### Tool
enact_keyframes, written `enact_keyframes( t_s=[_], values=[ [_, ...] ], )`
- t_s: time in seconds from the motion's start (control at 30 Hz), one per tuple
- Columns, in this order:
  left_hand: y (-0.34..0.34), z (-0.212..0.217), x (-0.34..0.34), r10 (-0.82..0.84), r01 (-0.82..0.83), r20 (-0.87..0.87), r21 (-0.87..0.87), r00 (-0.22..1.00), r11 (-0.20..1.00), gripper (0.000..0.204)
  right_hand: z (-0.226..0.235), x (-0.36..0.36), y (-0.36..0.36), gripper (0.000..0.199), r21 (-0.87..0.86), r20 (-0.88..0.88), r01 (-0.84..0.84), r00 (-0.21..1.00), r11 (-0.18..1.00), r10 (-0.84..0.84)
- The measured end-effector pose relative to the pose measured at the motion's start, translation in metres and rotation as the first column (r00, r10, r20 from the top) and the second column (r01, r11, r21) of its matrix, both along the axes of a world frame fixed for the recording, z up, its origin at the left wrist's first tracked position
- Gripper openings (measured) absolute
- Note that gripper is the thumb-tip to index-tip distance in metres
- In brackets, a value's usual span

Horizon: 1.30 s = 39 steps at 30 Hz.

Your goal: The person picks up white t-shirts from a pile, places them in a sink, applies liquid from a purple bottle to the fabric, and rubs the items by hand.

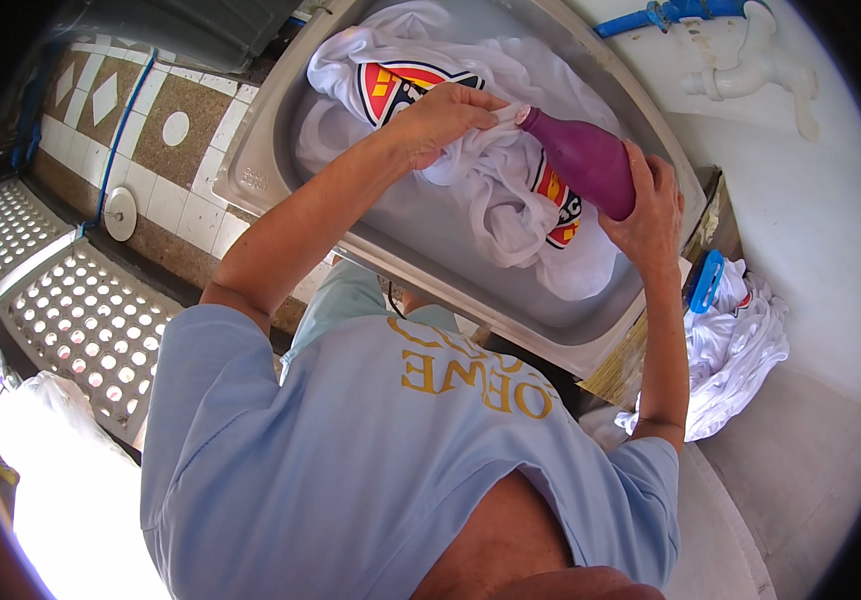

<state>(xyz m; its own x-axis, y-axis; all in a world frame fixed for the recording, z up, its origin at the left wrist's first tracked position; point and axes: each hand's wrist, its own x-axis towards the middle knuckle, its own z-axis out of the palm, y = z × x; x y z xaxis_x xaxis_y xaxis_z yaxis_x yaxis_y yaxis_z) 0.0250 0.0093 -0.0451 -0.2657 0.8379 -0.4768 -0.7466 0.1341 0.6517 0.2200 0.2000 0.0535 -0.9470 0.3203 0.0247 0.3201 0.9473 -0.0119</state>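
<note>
Gripping a purple bottle [590, 160] by its base, the right hand [650, 215] tips it so the neck points at a bunch of white cloth [495, 185], while the left hand [440, 120] is closed on that bunch right at the bottle's mouth. Both hands work over a steel sink [280, 130], where the cloth, a white garment with a red, yellow and blue print [400, 85], lies heaped in the basin. Beside the sink, on the person's right, a second pile of white laundry [735, 350] sits on the pale bench [800, 200], with a blue brush [702, 280] just at its edge. A white tap [750, 65] and a blue hose [650, 15] show at the wall beyond. Patterned floor tiles [130, 110] lie to the left.
</note>
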Motion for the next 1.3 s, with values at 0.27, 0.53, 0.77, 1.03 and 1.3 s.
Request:
enact_keyframes(
  t_s=[0.27, 0.53, 0.77, 1.03, 1.3],
  values=[
    [0.001, -0.001, 0.0, -0.002, 0.002, 0.012, 0.0, 1.0, 1.0, 0.029, -0.002, 0.0, 0.0, 0.08, 0.013, 0.004, 0.0, 1.0, 1.0, 0.0],
    [-0.002, 0.017, -0.004, -0.016, 0.015, -0.031, -0.031, 0.999, 0.999, 0.035, -0.01, 0.007, -0.002, 0.079, -0.069, -0.044, 0.061, 0.997, 0.996, -0.064],
    [-0.002, 0.016, -0.015, 0.03, -0.028, 0.037, -0.056, 0.999, 0.998, 0.04, -0.021, 0.013, 0.0, 0.081, -0.195, -0.125, 0.087, 0.986, 0.977, -0.112],
    [-0.001, 0.003, -0.025, 0.021, -0.012, 0.159, -0.056, 0.987, 0.998, 0.044, -0.017, 0.009, -0.003, 0.081, -0.155, -0.103, 0.09, 0.989, 0.984, -0.107],
    [-0.003, 0.003, -0.025, 0.014, -0.007, 0.148, -0.05, 0.989, 0.999, 0.044, -0.016, 0.003, -0.007, 0.081, -0.16, -0.122, 0.049, 0.99, 0.986, -0.069]
  ],
)
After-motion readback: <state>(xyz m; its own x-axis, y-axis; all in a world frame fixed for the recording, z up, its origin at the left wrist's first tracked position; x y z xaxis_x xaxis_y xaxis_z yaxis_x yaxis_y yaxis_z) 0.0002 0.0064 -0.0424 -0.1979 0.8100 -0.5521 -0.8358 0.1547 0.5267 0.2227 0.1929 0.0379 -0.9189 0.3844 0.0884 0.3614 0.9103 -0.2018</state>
